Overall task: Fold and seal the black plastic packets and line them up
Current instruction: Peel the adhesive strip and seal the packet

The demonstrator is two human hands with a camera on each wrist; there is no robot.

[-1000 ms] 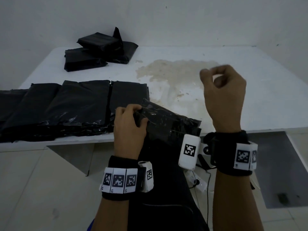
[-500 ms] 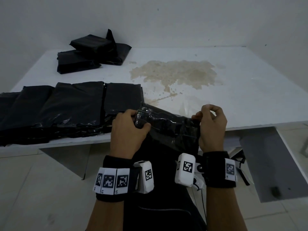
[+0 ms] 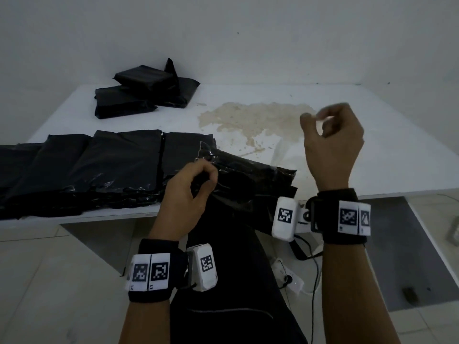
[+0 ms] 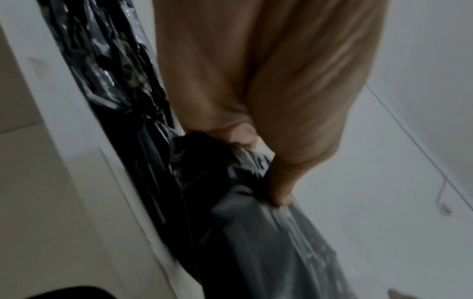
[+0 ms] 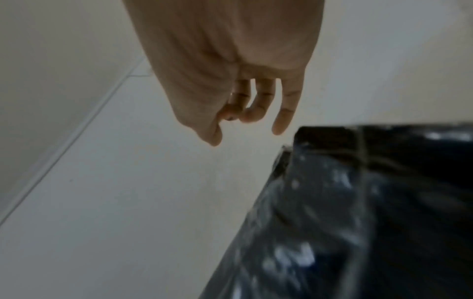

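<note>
Glossy black packets point(image 3: 129, 160), row at 9 o'clock; black pile point(image 3: 139, 95) at 11. White table point(image 3: 372, 145), tan-brown stain point(image 3: 250, 117). Black wristbands point(image 3: 159, 271), black-white square-code tags.

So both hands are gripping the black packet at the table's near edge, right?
Not both. Only the left hand grips the black packet at the table's near edge; the head view shows the right hand raised above the table, off it.

Glossy black plastic on a matt white top

The packet point(image 3: 248, 177) is crinkled, shiny film; the table point(image 3: 372, 150) is smooth, matt, with a rough-looking brownish stain point(image 3: 250, 117).
</note>
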